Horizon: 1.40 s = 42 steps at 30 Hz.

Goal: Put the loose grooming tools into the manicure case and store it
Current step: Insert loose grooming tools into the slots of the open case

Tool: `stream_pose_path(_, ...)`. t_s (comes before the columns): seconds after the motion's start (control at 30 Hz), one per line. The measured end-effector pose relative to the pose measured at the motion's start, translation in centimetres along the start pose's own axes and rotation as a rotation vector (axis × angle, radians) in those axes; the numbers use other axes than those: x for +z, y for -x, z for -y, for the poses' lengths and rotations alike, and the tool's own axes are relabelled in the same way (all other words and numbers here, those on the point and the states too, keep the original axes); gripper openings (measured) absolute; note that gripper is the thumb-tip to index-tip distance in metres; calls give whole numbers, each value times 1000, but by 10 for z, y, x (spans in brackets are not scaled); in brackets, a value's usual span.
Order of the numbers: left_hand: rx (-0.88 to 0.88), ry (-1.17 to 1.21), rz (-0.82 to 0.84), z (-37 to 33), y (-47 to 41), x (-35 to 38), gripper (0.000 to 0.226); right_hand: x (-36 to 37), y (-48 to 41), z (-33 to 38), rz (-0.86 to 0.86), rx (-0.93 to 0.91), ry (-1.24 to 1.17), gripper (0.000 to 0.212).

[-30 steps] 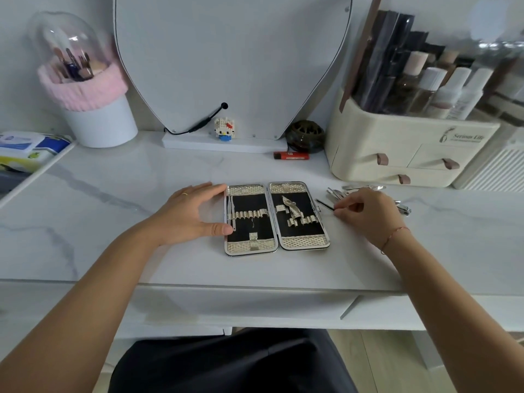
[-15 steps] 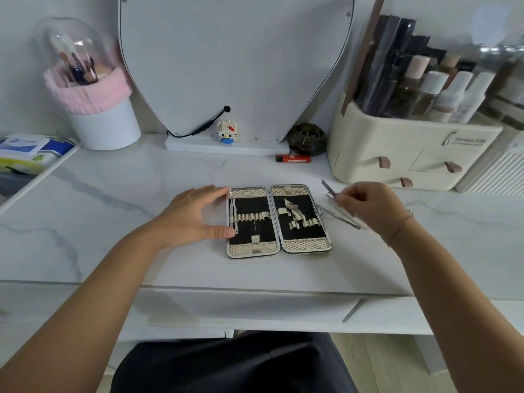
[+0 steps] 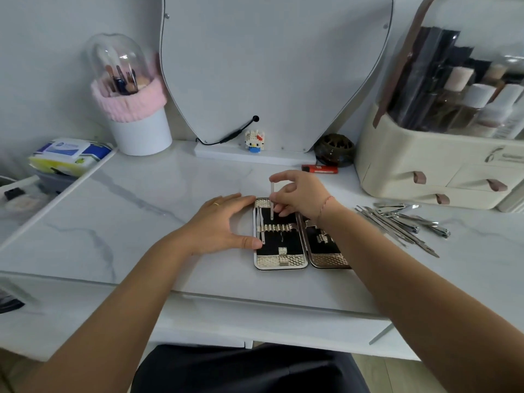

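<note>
The manicure case (image 3: 279,260) lies open and flat on the marble table, gold-patterned rim, black lining, a gold elastic band across each half. My left hand (image 3: 219,225) rests against the case's left edge, thumb and index finger touching it. My right hand (image 3: 297,194) hovers over the left half and pinches a thin metal tool (image 3: 272,201), held upright with its tip pointing down at the lining. One slim tool (image 3: 261,225) sits under the left band. A pile of loose metal grooming tools (image 3: 402,224) lies to the right of the case.
A cream cosmetics organizer with drawers (image 3: 436,177) stands at the back right. A mirror base (image 3: 255,154), toy figure (image 3: 254,140), dark round jar (image 3: 334,150) and red lighter (image 3: 319,169) line the back. A brush holder (image 3: 136,117) stands back left, a tray of packets (image 3: 68,157) beside it.
My right hand lifted one thin tool from the pile and carried it left, over the case's left half. The left hand stayed at the case's edge.
</note>
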<state>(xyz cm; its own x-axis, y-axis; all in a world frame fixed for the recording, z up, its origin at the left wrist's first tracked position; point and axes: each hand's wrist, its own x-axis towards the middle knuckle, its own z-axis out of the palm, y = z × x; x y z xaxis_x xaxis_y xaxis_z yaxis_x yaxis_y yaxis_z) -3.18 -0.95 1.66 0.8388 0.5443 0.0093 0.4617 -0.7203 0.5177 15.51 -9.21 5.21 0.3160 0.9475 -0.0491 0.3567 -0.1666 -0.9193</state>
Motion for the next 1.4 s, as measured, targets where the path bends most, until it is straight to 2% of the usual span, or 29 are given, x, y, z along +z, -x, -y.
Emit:
stream_pose_path(0.13, 3, 5, 0, -4, 2, -1, 113, 4, -11, -2, -37, -8, 145, 30)
stream_pose_path(0.23, -1, -4, -2, -6, 3, -1, 106, 6, -12, -3, -23, 4, 136, 24)
stream_pose_path(0.33, -2, -8, -1, -3, 2, -1, 110, 7, -13, -5, -18, 13, 69, 25)
stream_pose_path(0.5, -7, -12, 4, 0, 0, 0, 112, 8, -13, -7, 22, 11, 106, 23)
stream_pose_path(0.67, -4, -16, -4, 1, 0, 2, 113, 4, -8, -2, 32, -36, 312, 17)
stream_pose_path(0.87, -8, -16, 2, -3, 2, 0, 114, 2, -2, 6, 78, -91, 531, 24)
stream_pose_path(1.13, -24, -19, 7, -7, 4, -1, 110, -1, 1, 6, 125, -74, 569, 25)
stream_pose_path(1.4, -11, -5, 10, 1, 0, 1, 117, -10, 12, 5, 42, -90, 491, 25)
